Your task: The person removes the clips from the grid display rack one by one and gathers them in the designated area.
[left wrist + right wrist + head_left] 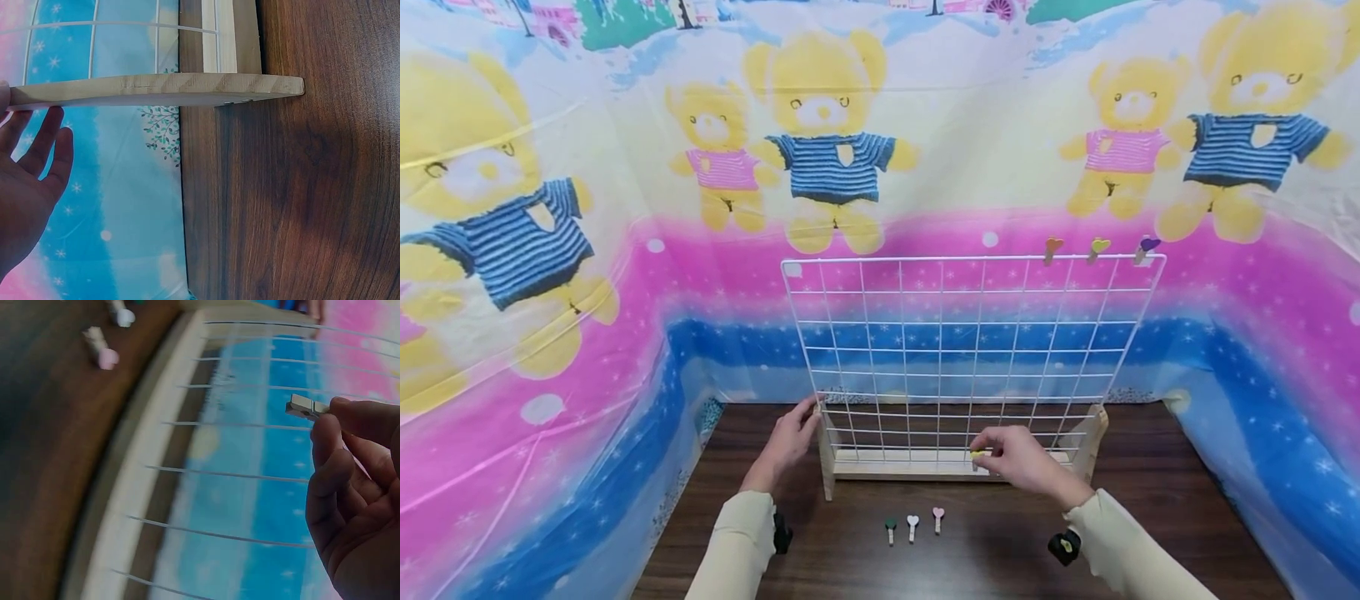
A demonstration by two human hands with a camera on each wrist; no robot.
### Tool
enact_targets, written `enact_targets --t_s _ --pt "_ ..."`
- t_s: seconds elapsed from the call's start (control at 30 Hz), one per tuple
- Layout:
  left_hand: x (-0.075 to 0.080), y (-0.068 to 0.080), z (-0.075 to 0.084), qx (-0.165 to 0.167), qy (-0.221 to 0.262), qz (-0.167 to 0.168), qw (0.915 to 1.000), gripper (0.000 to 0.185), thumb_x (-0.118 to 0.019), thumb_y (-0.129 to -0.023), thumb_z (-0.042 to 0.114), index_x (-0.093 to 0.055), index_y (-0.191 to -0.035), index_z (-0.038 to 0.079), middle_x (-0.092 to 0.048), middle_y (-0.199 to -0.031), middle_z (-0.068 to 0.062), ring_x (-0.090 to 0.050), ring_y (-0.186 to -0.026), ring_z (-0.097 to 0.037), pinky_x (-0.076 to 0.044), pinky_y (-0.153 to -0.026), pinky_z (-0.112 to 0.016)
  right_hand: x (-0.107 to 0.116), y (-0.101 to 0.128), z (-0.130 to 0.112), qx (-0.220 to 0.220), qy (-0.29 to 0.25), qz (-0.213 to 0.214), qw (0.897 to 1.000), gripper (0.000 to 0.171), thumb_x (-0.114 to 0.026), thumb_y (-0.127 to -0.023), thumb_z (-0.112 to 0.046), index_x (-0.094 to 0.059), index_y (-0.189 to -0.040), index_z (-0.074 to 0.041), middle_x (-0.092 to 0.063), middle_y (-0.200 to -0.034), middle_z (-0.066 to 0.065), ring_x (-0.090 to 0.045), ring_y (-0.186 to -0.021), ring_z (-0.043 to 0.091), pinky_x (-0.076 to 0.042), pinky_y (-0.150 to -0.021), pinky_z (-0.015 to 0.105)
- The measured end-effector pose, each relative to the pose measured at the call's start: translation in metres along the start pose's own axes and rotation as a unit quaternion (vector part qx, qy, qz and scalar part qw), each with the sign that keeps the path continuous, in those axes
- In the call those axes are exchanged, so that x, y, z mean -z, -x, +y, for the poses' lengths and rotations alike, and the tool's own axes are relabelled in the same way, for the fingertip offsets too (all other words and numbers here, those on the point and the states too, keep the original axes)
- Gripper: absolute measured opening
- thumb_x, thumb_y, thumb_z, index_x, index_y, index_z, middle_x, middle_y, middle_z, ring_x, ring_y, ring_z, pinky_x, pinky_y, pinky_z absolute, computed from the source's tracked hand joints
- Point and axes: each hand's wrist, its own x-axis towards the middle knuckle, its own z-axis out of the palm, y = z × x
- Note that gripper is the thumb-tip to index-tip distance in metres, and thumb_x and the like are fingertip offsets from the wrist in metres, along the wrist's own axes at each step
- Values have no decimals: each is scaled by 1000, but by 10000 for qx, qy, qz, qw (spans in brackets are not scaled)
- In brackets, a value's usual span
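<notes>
One clothespin (305,407) sits pinched in the right hand's (1021,458) fingers, wooden end jutting past them; the left hand (787,442) clasps the wooden side panel (169,84).

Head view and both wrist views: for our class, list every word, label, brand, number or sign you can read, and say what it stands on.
None: no text can be read in any view.
Clip in the right hand: no lettering shows.
Wooden stand: no lettering shows.
Backdrop: printed bears and snowflakes, no readable writing.
Black wrist device: a small yellowish mark, too small to read.
</notes>
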Motion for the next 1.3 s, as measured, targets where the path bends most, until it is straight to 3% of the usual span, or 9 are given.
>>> enact_targets --t_s 0.13,0.17,0.37,0.5,0.63,0.87,1.17,1.3 --pt "0 0 0 0 -39 -2 10000 40 -44 -102 24 -45 -141 18 -52 -132 -18 -51 -119 -32 -44 -92 -50 -25 7 20 -18 82 -46 10000 10 -70 -85 -9 -69 -91 -16 -62 -82 -6 -50 -58 6 -44 -49 25" --pt "1 1 2 31 -39 -9 10000 40 -44 -102 19 -44 -142 17 -51 -133 -19 -50 -119 -32 -43 -92 -51 -31 8 25 16 67 -112 9999 9 -70 -85 -8 -69 -91 -16 -63 -84 -6 -51 -60 5 -44 -50 25" --pt "1 0 2 -17 -61 -3 10000 40 -45 -102 19 -45 -142 17 -53 -131 -18 -51 -118 -31 -44 -91 -50 -64 16 49 -13 -224 -694 9973 6 -68 -85 -6 -70 -91 -8 -64 -79 -7 -57 -67 5 -47 -56 25" --pt "1 0 2 16 -43 4 10000 39 -45 -102 19 -45 -141 17 -53 -130 -18 -52 -117 -31 -44 -92 -49 -85 19 64 -205 -233 -770 9965 8 -68 -84 -6 -70 -91 -6 -62 -76 -9 -56 -67 5 -47 -56 24" --pt "1 0 2 65 2 -24 10000 40 -45 -102 18 -44 -142 16 -53 -130 -18 -51 -118 -31 -43 -93 -50 -101 21 77 -133 -143 -719 9972 5 -69 -82 -5 -70 -87 -7 -62 -75 -10 -55 -65 2 -46 -57 23" --pt "0 0 2 64 19 14 10000 39 -46 -102 17 -45 -141 15 -52 -131 -19 -50 -119 -32 -43 -93 -50 -112 23 82 -46 -37 -454 9989 4 -70 -80 -3 -69 -82 -7 -62 -72 -9 -55 -64 2 -46 -58 24" --pt "0 2 2 -309 -110 135 9994 39 -44 -102 21 -46 -140 12 -54 -126 -23 -53 -114 -35 -45 -88 -52 -120 22 89 -41 170 -365 9992 8 -69 -79 -1 -67 -78 -9 -59 -69 -10 -50 -61 1 -43 -56 24" --pt "0 1 2 -112 -14 70 9999 40 -44 -102 20 -45 -141 14 -53 -130 -21 -51 -117 -34 -42 -92 -52 -122 22 93 65 310 -303 9990 5 -71 -81 -5 -67 -78 -7 -59 -69 -10 -49 -61 1 -42 -56 24"
